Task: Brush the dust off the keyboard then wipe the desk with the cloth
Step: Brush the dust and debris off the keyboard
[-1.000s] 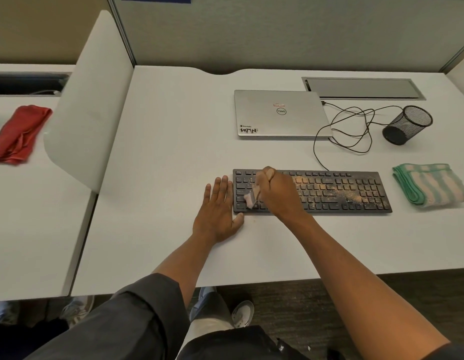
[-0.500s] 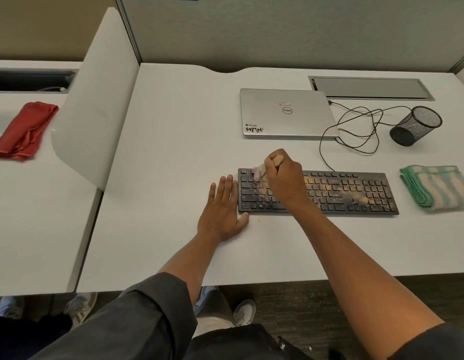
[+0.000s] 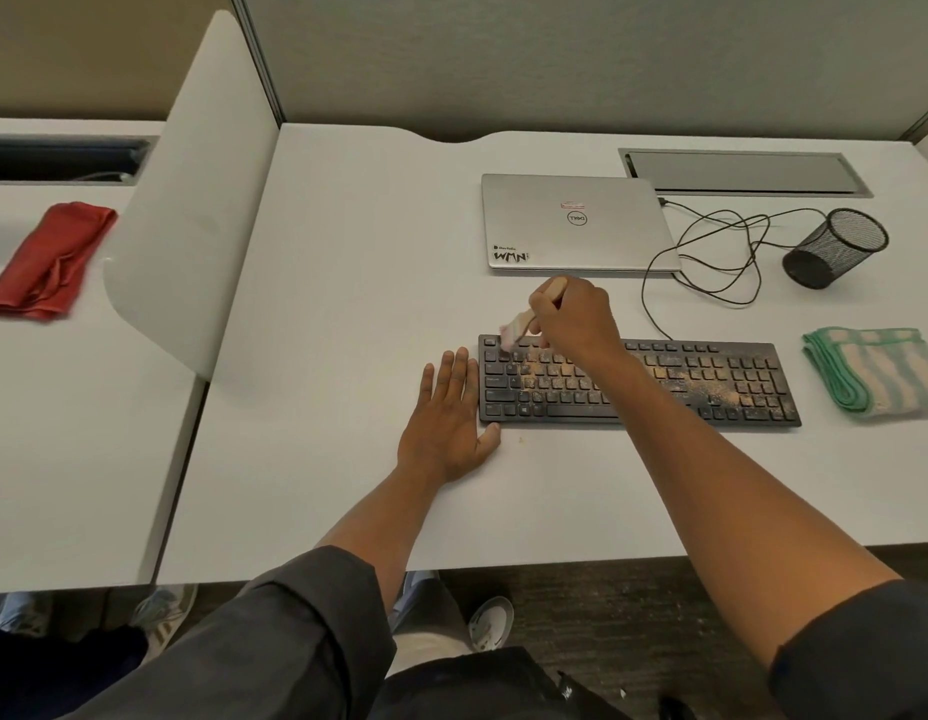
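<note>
one keyboard (image 3: pixel 638 379), one brush (image 3: pixel 519 327), two cloths (image 3: pixel 867 371), one laptop (image 3: pixel 576 220)

A: Even, soft overhead light; the desk (image 3: pixel 347 304) shows faint shadows only, no glare.

B: Wide-angle bending curves the edges, and the brush (image 3: pixel 516 330) is smeared with motion blur; the rest is sharp.
</note>
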`<state>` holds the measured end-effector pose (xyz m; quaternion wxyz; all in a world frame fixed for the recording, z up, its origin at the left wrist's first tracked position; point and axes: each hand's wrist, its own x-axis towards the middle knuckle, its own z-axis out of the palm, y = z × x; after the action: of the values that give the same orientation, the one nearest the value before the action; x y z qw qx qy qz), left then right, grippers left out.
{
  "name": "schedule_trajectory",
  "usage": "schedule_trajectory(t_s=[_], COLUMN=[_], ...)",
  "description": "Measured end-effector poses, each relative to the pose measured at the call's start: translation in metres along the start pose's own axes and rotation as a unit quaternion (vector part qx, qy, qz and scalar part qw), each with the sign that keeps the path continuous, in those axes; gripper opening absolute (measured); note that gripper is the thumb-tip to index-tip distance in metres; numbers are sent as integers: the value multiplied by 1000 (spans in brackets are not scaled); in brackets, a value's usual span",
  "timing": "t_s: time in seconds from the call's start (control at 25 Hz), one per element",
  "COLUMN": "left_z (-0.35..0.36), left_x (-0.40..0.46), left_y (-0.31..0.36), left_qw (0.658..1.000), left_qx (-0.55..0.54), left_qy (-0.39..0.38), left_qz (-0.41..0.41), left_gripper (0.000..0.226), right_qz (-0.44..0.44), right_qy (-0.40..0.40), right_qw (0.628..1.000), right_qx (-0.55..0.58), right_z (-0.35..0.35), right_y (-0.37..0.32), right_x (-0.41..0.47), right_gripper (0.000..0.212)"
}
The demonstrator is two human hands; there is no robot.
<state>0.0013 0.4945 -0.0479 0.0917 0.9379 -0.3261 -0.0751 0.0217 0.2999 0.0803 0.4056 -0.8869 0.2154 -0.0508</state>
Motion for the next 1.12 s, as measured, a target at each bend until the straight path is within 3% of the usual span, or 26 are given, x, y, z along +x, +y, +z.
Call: schedule_trajectory(t_s=[0.08,0.24,0.44,0.72,0.92,1.12], left_z=[0,0,0,-2,1,1], left_x=[1,1,0,0,-1,0], left_y=[0,0,0,1,0,0], left_qw=[1000,1000,1000,1000,1000,1000], left_qx=[1,1,-1,3,1,6], left_qy=[-4,-1,-1,-4,5,-5], left_qz=[-1,-1,-3,-4,1,-2], left_gripper=[93,94,94,94,93,94], right_qz=[6,2,0,-4,2,9], right_qy=[-29,6,-31,-6,6,-44], right_qw=[1000,989,999,982,990,987], right_qx=[-5,-147,-41,-187,-142,-153], right_z=[0,-6,-6,-6,-9,-7], right_y=[-5,-11,-11,-4,-8,-4], right_x=[1,12,13,11,19,16], right_gripper=[17,21,20,22,25,28])
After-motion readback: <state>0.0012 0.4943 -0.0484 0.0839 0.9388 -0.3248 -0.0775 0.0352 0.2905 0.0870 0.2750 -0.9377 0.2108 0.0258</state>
